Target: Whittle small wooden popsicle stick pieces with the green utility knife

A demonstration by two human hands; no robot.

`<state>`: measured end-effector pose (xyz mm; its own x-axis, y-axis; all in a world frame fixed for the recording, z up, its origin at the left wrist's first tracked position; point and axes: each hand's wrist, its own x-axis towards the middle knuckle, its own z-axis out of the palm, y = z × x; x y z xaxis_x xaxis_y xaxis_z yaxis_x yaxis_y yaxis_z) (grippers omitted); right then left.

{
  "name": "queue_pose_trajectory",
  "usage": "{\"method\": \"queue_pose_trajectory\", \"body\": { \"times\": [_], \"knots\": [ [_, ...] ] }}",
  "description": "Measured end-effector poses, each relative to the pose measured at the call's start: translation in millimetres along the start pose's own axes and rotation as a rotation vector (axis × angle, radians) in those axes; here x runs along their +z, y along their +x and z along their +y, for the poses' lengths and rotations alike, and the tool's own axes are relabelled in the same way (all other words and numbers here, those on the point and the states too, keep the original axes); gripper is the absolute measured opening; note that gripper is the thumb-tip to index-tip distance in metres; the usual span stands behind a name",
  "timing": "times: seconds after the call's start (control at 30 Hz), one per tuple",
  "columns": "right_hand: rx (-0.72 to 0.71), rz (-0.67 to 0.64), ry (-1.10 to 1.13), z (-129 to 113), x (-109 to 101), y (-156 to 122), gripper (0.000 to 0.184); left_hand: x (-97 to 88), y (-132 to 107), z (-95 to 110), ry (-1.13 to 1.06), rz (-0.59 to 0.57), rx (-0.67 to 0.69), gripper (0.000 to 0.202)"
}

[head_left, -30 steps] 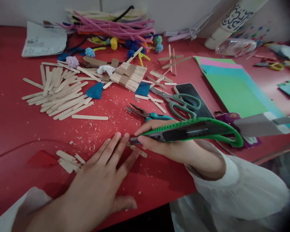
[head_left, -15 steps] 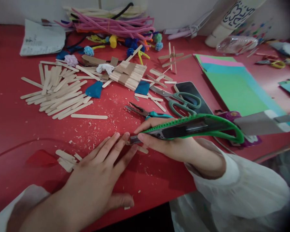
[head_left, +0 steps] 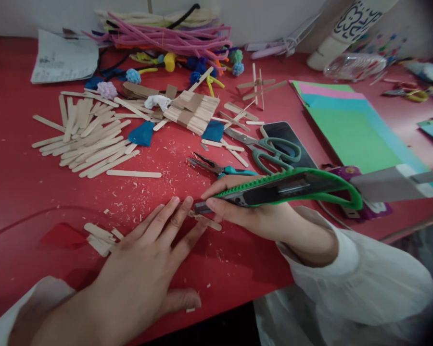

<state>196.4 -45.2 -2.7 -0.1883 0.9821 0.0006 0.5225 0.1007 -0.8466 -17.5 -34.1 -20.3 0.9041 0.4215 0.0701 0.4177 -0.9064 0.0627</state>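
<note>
1. Nearest to me, the left hand [head_left: 144,264] lies palm down with its fingers spread, grasping nothing; its fingertips rest over one end of a wooden stick [head_left: 213,224] on the red tabletop [head_left: 14,192].
2. Opposite, I have the right hand [head_left: 254,221] wrapped around a green cutter [head_left: 288,188], thumb along its side. The cutter's metal front end is by the covered end of the stick, just beside the left fingertips; I cannot tell whether the blade touches the wood.
3. Left of the hands I see short stick pieces [head_left: 99,238] heaped beside a red scrap [head_left: 63,235].
4. Pale shavings [head_left: 106,211] are scattered around and past the fingers.
5. Beyond the right hand lie pliers [head_left: 216,168], then scissors [head_left: 245,139] partly over a phone [head_left: 276,130].
6. To the left, a single loose stick [head_left: 133,173] lies in front of a wide pile of sticks [head_left: 94,139].
7. Farther back I make out a raft of sticks [head_left: 193,113] between two blue scraps [head_left: 141,133], with coloured sheets [head_left: 353,134] off to the right.
8. Along the wall are pink pipe cleaners [head_left: 169,38], a creased paper [head_left: 63,60] and a white patterned bottle [head_left: 355,24].
</note>
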Motion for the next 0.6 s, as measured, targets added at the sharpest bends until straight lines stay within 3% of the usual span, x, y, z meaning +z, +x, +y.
{"method": "queue_pose_trajectory", "body": {
  "times": [0.4,0.6],
  "knots": [
    [0.021,0.000,0.035,-1.1,1.5,0.7,0.011,-1.5,1.2,0.5,0.006,0.029,0.001,0.086],
    [0.100,-0.074,0.053,-7.0,-0.6,-0.2,0.015,-0.4,1.5,1.3,0.011,0.017,-0.009,0.091]
  ]
}}
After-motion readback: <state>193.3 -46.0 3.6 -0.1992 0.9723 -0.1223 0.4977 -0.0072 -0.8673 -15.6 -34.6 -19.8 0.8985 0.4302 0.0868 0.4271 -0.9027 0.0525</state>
